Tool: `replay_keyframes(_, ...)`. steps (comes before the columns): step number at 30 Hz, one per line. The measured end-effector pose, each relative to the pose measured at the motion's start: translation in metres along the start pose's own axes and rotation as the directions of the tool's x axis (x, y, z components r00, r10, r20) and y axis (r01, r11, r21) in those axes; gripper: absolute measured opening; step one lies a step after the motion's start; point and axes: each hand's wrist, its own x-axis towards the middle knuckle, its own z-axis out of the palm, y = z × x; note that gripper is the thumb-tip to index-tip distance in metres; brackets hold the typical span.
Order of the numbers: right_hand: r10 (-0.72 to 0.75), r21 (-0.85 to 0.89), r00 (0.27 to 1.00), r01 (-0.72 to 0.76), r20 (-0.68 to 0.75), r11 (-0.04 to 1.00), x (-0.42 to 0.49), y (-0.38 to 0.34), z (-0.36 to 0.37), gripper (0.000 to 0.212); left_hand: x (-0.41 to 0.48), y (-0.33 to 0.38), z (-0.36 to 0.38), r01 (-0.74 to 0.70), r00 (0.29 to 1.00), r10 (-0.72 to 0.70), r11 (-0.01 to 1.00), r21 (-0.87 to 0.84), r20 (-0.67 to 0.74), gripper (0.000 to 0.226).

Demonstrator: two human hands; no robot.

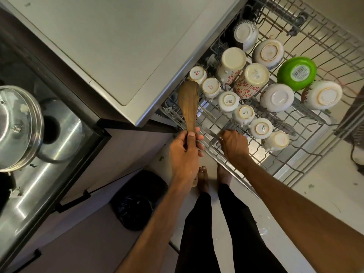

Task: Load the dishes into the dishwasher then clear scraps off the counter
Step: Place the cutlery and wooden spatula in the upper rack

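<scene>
Hidden in the left hand (pixel 185 152), wooden spatula (pixel 188 99) handle — right hand (pixel 234 144) fingertips lost among rack (pixel 287 167) wires.

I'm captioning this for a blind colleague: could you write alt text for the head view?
Seen from above, a person's left hand holds a wooden spatula by its handle at a pulled-out dishwasher rack filled with upturned cups and bowls, including a green bowl. The right hand curls at the rack's front edge.

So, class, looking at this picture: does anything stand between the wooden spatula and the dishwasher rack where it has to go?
Nothing visible does. The left hand holds the wooden spatula right over the left end of the rack. Upturned cups stand close beside its blade, on the right.
</scene>
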Motion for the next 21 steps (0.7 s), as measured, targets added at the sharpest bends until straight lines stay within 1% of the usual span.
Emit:
replay_keyframes(3,0.011,0.09,1.0,-0.009,-0.02,0.996,-0.002,0.002,0.0,0.017,-0.002,-0.001,0.002,-0.005,1.0,0.005,1.0,-0.003,0.006,0.024)
replay_keyframes(5,0.037,0.179,0.997,-0.025,-0.065,0.984,-0.003,0.005,-0.003,0.015,-0.003,-0.001,0.004,-0.016,1.0,0.016,1.0,-0.002,0.007,0.024)
replay_keyframes(7,0.112,0.311,0.983,-0.061,-0.148,0.948,-0.005,0.006,-0.013,0.009,-0.004,-0.001,0.005,-0.027,0.999,0.027,1.0,-0.008,0.026,0.023)
replay_keyframes(8,0.164,0.413,0.97,-0.077,-0.181,0.907,-0.007,0.006,-0.023,0.011,-0.005,0.0,0.007,-0.029,0.998,0.03,0.999,-0.017,0.047,0.022)
replay_keyframes(9,0.202,0.537,0.961,-0.071,-0.19,0.841,-0.01,0.005,-0.035,0.014,-0.005,0.002,0.009,-0.029,0.997,0.03,0.999,-0.023,0.073,0.021)
replay_keyframes(10,0.213,0.669,0.962,-0.048,-0.168,0.742,-0.015,0.005,-0.049,0.017,-0.005,0.004,0.013,-0.032,0.995,0.033,0.999,-0.019,0.091,0.021)
replay_keyframes(11,0.187,0.795,0.976,-0.022,-0.116,0.607,-0.023,0.003,-0.064,0.02,-0.004,0.007,0.017,-0.027,0.994,0.028,0.999,-0.017,0.105,0.02)
replay_keyframes(12,0.127,0.89,0.991,-0.012,-0.052,0.456,-0.03,0.003,-0.076,0.021,-0.002,0.01,0.022,-0.017,0.993,0.019,1.0,-0.024,0.112,0.019)
replay_keyframes(13,0.055,0.943,0.998,-0.015,-0.004,0.334,-0.038,0.004,-0.086,0.02,0.0,0.013,0.028,0.007,0.993,-0.001,0.999,-0.047,0.12,0.018)
replay_keyframes(14,0.007,0.959,1.0,-0.017,0.015,0.282,-0.045,0.006,-0.093,0.018,0.003,0.014,0.033,0.021,0.992,-0.014,0.998,-0.053,0.123,0.018)
replay_keyframes(15,-0.009,0.961,1.0,-0.011,0.014,0.278,-0.05,0.01,-0.097,0.017,0.006,0.014,0.038,0.021,0.994,-0.018,0.999,-0.028,0.111,0.018)
replay_keyframes(18,-0.004,0.947,1.0,-0.002,0.003,0.321,-0.055,0.025,-0.102,0.024,0.015,0.01,0.053,-0.026,0.998,0.02,0.993,0.112,0.057,0.018)
replay_keyframes(20,-0.049,0.948,0.999,0.015,0.0,0.317,-0.056,0.035,-0.107,0.029,0.02,0.006,0.063,-0.049,0.998,0.041,0.988,0.148,0.052,0.019)
replay_keyframes(21,-0.069,0.935,0.997,0.043,-0.02,0.351,-0.057,0.039,-0.111,0.032,0.022,0.004,0.069,-0.062,0.997,0.054,0.984,0.164,0.057,0.021)
